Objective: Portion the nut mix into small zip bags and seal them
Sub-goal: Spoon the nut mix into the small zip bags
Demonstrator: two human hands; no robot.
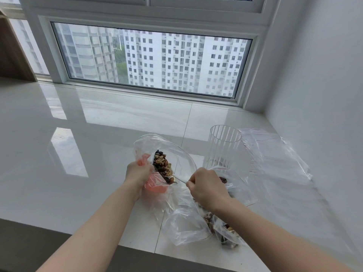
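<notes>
Head view, looking down at a glossy white counter (98, 154) beneath a wide window (153, 61) that faces tower blocks. A tall ribbed clear glass (224, 148) stands on the counter and serves as the landmark.

Left of the glass, a large clear bag (167, 154) with a red printed patch is held open, its bunched side gripped by the left hand (138, 173), whose fingers are curled round the plastic. Inside this bag the nut mix (162, 165) is seen: walnuts, pale nuts and dark dried fruit. Just in front of the glass, the right hand (209, 188) is closed round the handle of a spoon (177, 178), and the spoon's bowl is sunk among the nuts in the large bag. The two hands are kept a little apart, joined only by the spoon.

Directly at the base of the glass, under the right hand, a small zip bag (241, 185) with a red seal line is seen to hold a little dark fruit; whether it is sealed cannot be told. Nearer the viewer than the glass, another small bag (225, 230) with nuts lies by the counter edge. Right of the glass, a loose pile of empty zip bags (275, 154) lies flat.

The task is judged to be under way but far from finished: a scoop is being taken, at least two small bags are part filled, much mix is left, and many bags remain unused.
</notes>
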